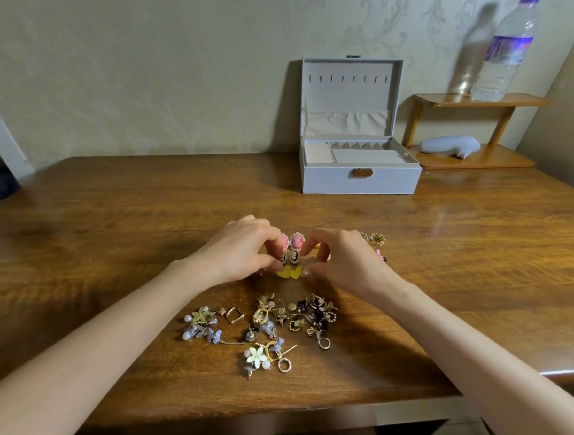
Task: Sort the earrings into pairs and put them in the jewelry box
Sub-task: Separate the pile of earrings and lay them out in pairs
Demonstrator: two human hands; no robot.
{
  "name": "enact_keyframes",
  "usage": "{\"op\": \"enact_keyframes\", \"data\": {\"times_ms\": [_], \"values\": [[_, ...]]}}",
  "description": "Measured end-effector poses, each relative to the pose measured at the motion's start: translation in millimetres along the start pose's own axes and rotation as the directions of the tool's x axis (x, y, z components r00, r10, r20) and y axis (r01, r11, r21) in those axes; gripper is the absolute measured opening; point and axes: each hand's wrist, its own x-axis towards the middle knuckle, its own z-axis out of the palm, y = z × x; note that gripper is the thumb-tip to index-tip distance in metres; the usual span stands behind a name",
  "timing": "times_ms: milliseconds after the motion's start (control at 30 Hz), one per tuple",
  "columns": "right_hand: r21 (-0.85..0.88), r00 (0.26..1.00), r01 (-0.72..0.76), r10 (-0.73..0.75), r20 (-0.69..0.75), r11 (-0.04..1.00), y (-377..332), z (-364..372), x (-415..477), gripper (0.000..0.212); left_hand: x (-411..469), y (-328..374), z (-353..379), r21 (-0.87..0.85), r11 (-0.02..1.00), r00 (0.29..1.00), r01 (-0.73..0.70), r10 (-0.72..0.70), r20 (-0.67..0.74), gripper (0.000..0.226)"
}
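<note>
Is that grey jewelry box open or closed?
Open: the jewelry box has its lid standing upright, showing the compartments inside.

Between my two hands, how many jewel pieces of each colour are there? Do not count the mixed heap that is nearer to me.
Pink ovals: 2
Black ovals: 2
Yellow hearts: 2
Total: 6

Head camera looks forward-down, close over the wooden table (pixel 113 208).

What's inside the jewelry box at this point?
The jewelry box looks empty: only bare divided compartments and a flat pad show. Its front rim hides the tray's near edge.
</note>
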Motion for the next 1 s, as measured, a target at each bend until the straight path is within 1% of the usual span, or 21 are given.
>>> {"op": "enact_keyframes", "data": {"times_ms": [100, 267, 367, 467, 567, 633, 733, 867, 1000], "values": [[0.021, 0.998, -0.019, 0.02, -0.063, 1.0, 7.1, -11.8, 2.3, 0.023, -0.1, -2.9, -4.6, -0.075, 0.997, 0.999, 0.013, -0.017, -0.047, 0.008], [0.029, 0.989, -0.064, 0.067, -0.131, 0.998, 24.2, -33.0, 1.6, 0.017, 0.2, -0.8, -5.4, -0.088, 0.996, 0.995, 0.012, -0.02, -0.097, 0.002], [-0.036, 0.982, -0.089, 0.082, -0.168, 0.995, 34.0, -40.3, -2.1, 0.015, 0.8, 2.7, -1.8, -0.081, 0.997, 0.994, 0.012, -0.02, -0.106, 0.003], [-0.129, 0.977, -0.084, 0.056, -0.206, 0.988, 42.4, -42.9, -5.4, 0.017, 3.3, 12.7, 2.3, -0.073, 0.997, 0.989, -0.024, 0.013, -0.144, 0.01], [-0.23, 0.986, -0.044, 0.006, -0.164, 0.972, 46.7, -39.5, -7.3, 0.023, 10.3, 28.3, 6.5, -0.004, 0.997, 0.98, -0.079, 0.077, -0.182, 0.019], [-0.277, 0.99, -0.013, -0.027, -0.142, 0.961, 47.4, -34.8, -7.4, 0.024, 17.3, 37.6, 10.2, 0.075, 0.991, 0.978, -0.111, 0.122, -0.167, 0.025], [-0.32, 0.989, 0.007, -0.054, -0.137, 0.948, 45.8, -29.6, -6.9, 0.022, 26.3, 46.1, 14.5, 0.15, 0.983, 0.983, -0.104, 0.124, -0.136, 0.03], [-0.329, 0.987, 0.015, -0.068, -0.148, 0.944, 44.0, -25.8, -6.0, 0.019, 32.2, 49.8, 19.0, 0.169, 0.981, 0.987, -0.094, 0.114, -0.112, 0.025], [-0.311, 0.987, 0.029, -0.077, -0.144, 0.95, 45.7, -22.5, -4.2, 0.016, 33.9, 50.9, 21.6, 0.15, 0.985, 0.99, -0.09, 0.105, -0.092, 0.029]]}}
